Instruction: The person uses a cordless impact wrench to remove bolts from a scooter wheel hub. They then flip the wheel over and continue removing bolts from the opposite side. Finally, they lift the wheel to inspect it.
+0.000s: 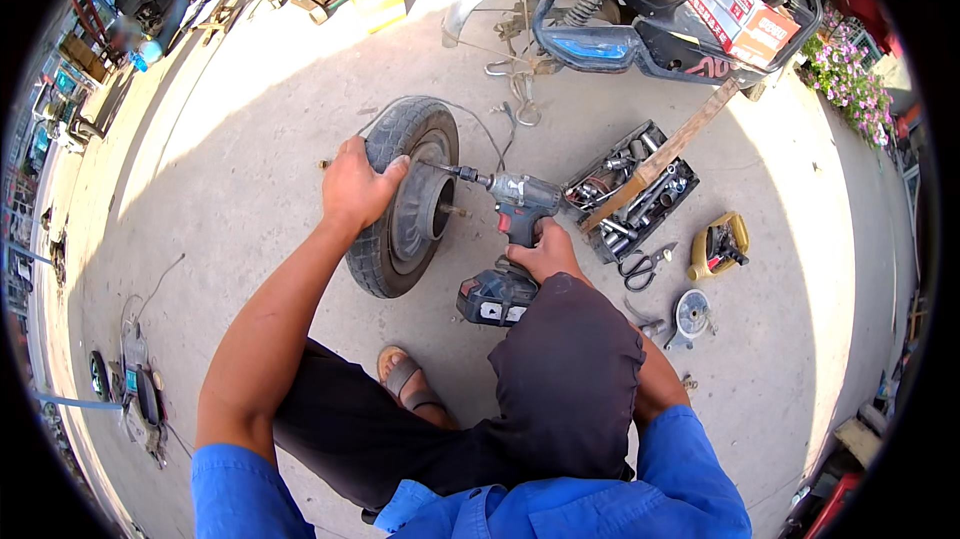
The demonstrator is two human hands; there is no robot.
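Note:
A scooter wheel [385, 257] with a black tyre and grey metal hub stands upright on the concrete. My left hand [362, 187] grips the top of its tyre, thumb toward the rim. In my right hand [549, 252] is a cordless impact driver [527, 197], held by its handle, with a thick battery at its base. The driver points left, and its bit reaches to the upper part of the hub. An axle end sticks out of the hub's middle. A thin cable runs from behind the wheel along the ground.
An open toolbox [607, 254] full of sockets and wrenches lies to the right, a wooden board [664, 157] across it. Nearby are scissors [645, 267], a cut yellow container [697, 261] with small tools, and a round metal part [692, 313]. A scooter [590, 47] stands beyond.

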